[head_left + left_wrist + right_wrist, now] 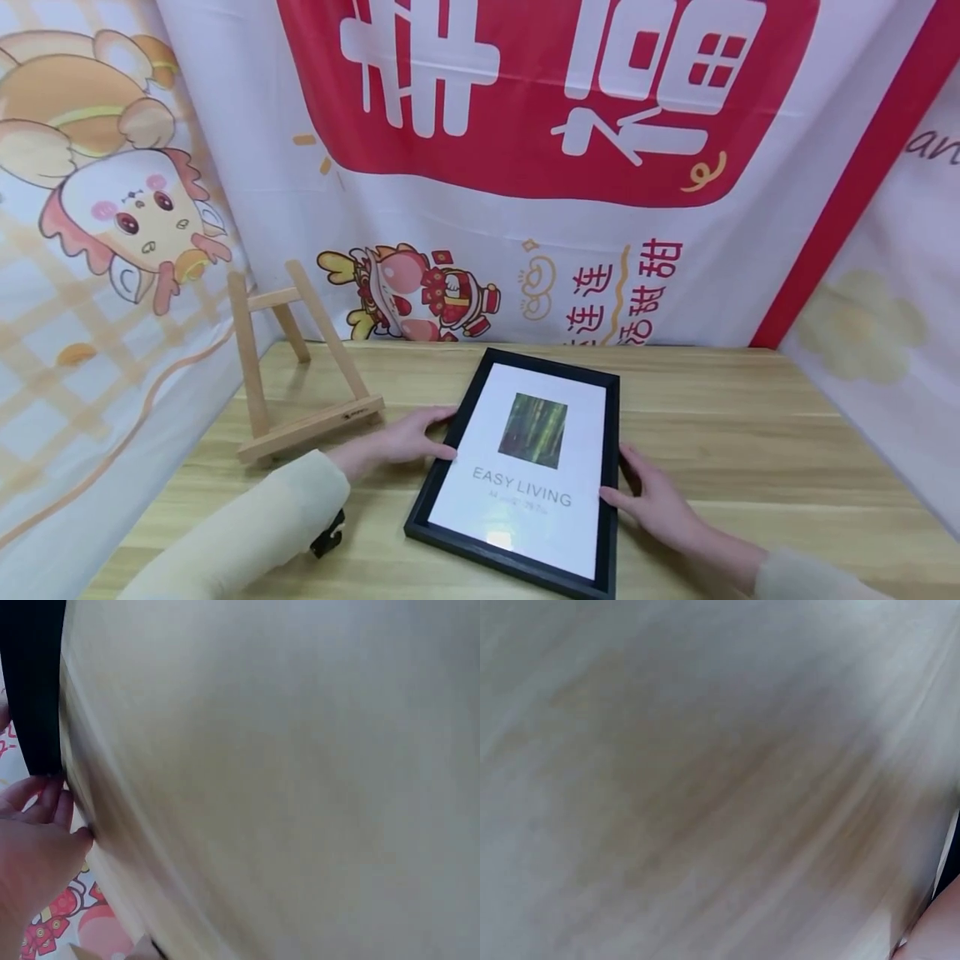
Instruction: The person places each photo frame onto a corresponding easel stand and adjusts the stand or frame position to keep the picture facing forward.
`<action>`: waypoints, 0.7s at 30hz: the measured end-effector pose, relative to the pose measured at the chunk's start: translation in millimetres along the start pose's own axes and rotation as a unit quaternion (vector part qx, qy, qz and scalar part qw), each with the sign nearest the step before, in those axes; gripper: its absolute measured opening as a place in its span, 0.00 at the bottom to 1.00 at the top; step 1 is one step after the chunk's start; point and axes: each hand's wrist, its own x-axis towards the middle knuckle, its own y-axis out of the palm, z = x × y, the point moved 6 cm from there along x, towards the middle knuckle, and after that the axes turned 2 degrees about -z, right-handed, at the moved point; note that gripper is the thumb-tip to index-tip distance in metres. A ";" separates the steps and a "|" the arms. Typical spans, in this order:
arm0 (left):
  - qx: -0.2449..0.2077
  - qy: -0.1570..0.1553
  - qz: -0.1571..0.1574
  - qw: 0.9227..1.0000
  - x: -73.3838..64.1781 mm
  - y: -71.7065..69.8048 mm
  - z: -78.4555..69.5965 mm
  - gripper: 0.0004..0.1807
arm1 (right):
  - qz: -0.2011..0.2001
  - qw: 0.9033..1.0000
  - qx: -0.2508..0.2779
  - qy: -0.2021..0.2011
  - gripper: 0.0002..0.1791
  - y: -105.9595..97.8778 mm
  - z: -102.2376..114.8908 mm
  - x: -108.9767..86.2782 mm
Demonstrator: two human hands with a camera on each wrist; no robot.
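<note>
A black picture frame [611, 433] with a white print reading "EASY LIVING" lies at a slant over the wooden table in the head view. My left hand [405, 437] holds its left side, the thumb over the border. On the opposite side, lower down, my right hand [663, 508] grips the border, with its thumb on top and its fingers along the outer edge. The left wrist view has the left hand [37, 855] with fingertips at the end of the dark frame edge [34, 690]. Only a sliver of the right hand [937, 930] shows in the right wrist view.
A small wooden easel [311, 425] stands on the table [750, 467] to the left, close to my left forearm. Printed cloth [525, 225] hangs behind the table and along both sides. A black strap piece [327, 535] sits under the left sleeve.
</note>
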 end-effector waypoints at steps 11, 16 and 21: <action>-0.097 -0.014 -0.024 0.995 -2.5 3.8 -1.7 0.47 | -0.003 0.995 0.100 0.011 0.45 0.0 3.6 2.2; -0.159 -0.003 -0.018 0.987 -7.7 2.8 -7.6 0.50 | -0.008 0.986 0.169 0.003 0.45 -3.4 10.5 0.4; -0.208 -0.007 -0.022 0.978 -13.4 -4.8 -15.4 0.51 | -0.022 0.980 0.196 0.002 0.46 -9.0 17.7 -1.2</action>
